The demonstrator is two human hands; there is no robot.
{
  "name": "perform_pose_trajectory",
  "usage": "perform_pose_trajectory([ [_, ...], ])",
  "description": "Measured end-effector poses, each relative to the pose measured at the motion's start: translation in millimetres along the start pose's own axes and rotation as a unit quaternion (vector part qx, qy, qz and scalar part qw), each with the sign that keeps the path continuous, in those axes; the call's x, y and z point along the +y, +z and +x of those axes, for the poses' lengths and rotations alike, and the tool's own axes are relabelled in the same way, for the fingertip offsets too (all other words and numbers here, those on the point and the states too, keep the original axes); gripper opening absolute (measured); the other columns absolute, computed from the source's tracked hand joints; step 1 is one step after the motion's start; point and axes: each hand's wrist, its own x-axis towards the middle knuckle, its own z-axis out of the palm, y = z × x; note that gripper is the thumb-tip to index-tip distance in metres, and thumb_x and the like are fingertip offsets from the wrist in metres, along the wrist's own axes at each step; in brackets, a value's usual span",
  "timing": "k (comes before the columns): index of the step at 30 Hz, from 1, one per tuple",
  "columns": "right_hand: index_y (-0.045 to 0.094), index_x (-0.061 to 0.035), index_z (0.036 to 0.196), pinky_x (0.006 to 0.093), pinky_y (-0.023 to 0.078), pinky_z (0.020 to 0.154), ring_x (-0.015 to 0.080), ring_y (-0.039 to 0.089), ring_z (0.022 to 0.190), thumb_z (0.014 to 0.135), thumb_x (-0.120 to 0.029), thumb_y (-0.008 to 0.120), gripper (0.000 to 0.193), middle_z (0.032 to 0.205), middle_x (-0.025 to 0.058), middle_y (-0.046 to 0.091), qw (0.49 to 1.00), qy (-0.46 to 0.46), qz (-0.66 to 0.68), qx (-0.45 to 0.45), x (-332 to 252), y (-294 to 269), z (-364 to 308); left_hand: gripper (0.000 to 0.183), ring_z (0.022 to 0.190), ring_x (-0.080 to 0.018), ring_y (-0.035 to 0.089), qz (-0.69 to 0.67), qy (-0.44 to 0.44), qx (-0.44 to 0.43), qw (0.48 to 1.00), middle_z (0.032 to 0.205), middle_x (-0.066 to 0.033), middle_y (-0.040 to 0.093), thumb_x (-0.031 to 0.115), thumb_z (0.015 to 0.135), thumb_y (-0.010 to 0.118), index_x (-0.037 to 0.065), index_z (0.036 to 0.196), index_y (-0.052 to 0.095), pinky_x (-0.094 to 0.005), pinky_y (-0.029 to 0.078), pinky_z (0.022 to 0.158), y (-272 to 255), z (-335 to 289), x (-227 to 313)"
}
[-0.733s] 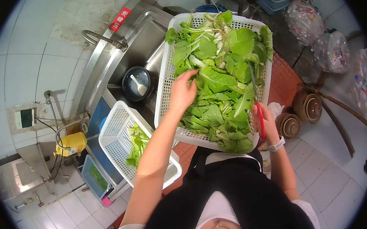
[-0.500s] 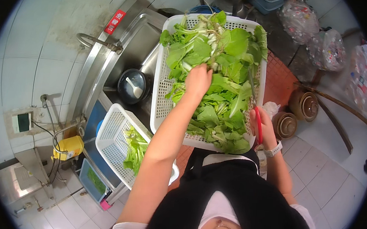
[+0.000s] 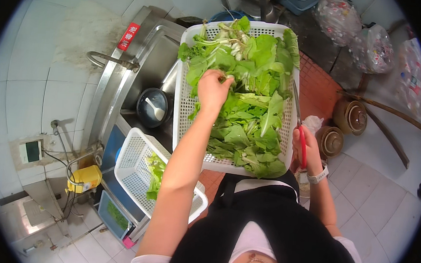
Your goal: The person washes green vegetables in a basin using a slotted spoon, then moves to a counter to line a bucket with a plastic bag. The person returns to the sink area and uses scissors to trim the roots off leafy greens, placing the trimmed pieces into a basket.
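A large white perforated basket (image 3: 183,117) full of leafy greens (image 3: 237,133) sits in front of me. White stems and thin roots show among the leaves toward its far end. Over the left half of the pile is my left hand (image 3: 213,90), its thumb and fingers pinched on a leafy green's pale stem. My right hand (image 3: 309,147), with a white watch on the wrist, is at the basket's right side. It grips red-handled scissors (image 3: 303,150), whose blades point away from me along the right rim.
A smaller white basket (image 3: 132,162) with some greens stands at left. Beyond it, a steel sink (image 3: 152,54) contains a dark bowl (image 3: 146,118) with a white spoon (image 3: 157,111). Brown lidded jars (image 3: 350,117) and bags of bottles (image 3: 338,18) are at right.
My left hand has drawn back slightly, toward the left. The scissors and my right hand have shifted a little right and nearer me, with the blades now by the rim.
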Motion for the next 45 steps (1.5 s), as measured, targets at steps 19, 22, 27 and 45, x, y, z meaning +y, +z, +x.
perform_pose_trajectory([
  [19,0.049,-0.0047,0.081,0.0197,0.029,0.053,0.0035,0.032,0.062,0.088,-0.033,0.055,0.030,0.067,-0.0060,0.038,0.994,-0.036,-0.094,-0.030,-6,11,4,0.049,0.105,-0.0311,0.054,0.063,-0.068,-0.172,0.981,0.112,-0.0189,0.056,0.031,0.076,0.064,0.003,0.114,0.053,-0.0351,0.043,0.086,-46,-17,-4],
  [22,0.049,-0.0047,0.081,0.0195,0.029,0.053,0.0033,0.032,0.062,0.087,-0.033,0.055,0.030,0.068,-0.0061,0.038,0.997,-0.025,-0.076,-0.018,-3,4,1,0.041,0.107,-0.0299,0.052,-0.107,-0.033,-0.078,0.991,0.116,-0.0192,0.053,0.027,0.077,0.065,0.004,0.109,0.057,-0.0337,0.040,0.090,-15,-18,-3],
  [27,0.049,-0.0047,0.082,0.0190,0.029,0.052,0.0032,0.033,0.061,0.087,-0.034,0.055,0.031,0.068,-0.0062,0.039,1.000,0.017,0.000,-0.014,-4,-5,-1,0.026,0.096,-0.0141,0.054,-0.397,-0.134,-0.072,0.905,0.106,-0.0064,0.060,0.024,0.085,0.058,0.006,0.104,0.059,-0.0264,0.040,0.084,-30,-5,5],
  [45,0.046,-0.0003,0.097,0.0321,0.041,0.061,0.0192,0.050,0.065,0.083,-0.042,0.057,0.045,0.072,0.0117,0.052,0.845,-0.119,-0.366,-0.373,-18,154,15,0.029,0.072,-0.0059,0.050,-0.458,-0.240,-0.250,0.819,0.088,-0.0005,0.058,0.019,0.089,0.053,0.002,0.112,0.052,-0.0201,0.040,0.064,-220,-113,-30],
])
